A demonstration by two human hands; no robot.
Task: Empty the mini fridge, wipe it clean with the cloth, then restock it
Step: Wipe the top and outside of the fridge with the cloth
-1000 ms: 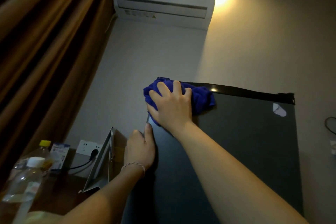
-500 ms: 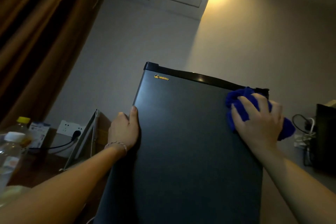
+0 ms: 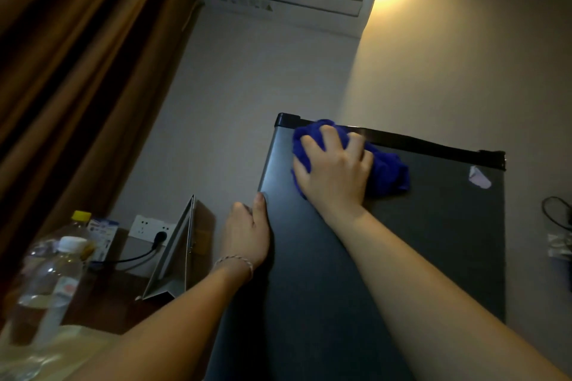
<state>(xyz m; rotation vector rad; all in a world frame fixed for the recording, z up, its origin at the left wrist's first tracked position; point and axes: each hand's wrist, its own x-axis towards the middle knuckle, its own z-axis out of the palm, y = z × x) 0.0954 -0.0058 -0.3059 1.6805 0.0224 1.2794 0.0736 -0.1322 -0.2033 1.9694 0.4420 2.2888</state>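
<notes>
Right hand [image 3: 335, 172] spreads its fingers [image 3: 312, 145] over the bunched blue cloth [image 3: 388, 170], clutching and pressing it against the dark grey mini fridge door [image 3: 402, 257] near the upper-left corner. Left hand [image 3: 246, 233] grips the door's left edge, thumb on the front. Clear plastic bottles [image 3: 52, 275] stand on the tabletop [image 3: 102, 303], left.
</notes>
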